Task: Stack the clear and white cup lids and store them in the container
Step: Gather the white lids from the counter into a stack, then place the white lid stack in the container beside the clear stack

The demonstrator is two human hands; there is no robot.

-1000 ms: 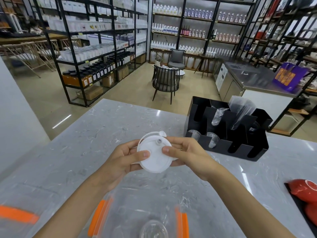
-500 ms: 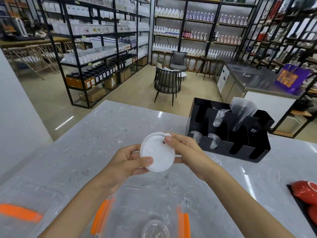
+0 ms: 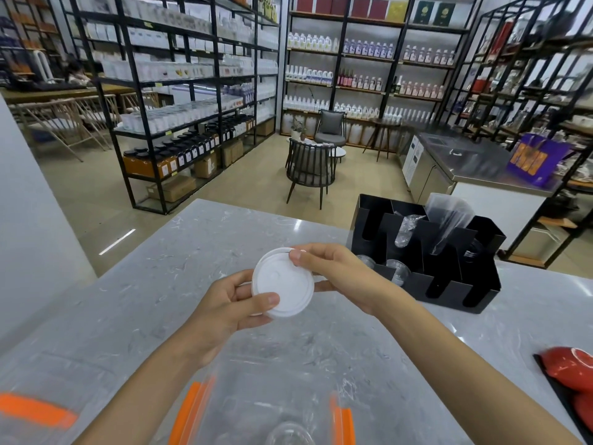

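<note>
1. Both hands are raised above the grey marble counter, holding a white cup lid between them.
2. The left hand grips the lid's near-left edge, thumb pressed flat on the top face near the rim and the fingers curled behind it.
3. The right hand pinches the far-right edge, its thumb tip resting on the upper rim and the other fingers tucked behind the lid.
4. The lid is tilted with its broad round face towards the person, clear of the counter.
5. Whether one lid or several nested ones are in the grip, I cannot tell.
6. Directly below the hands, at the near edge, sits a clear plastic container with orange clips on its sides.
7. A clear lid lies inside it, half cut off by the bottom of the view.
8. A second orange clip piece shows blurred at the far left.
9. To the right of the hands stands a black divided organiser, with clear cups and plastic sleeves in its slots.
10. Red bowls rest at the counter's right edge.
</note>
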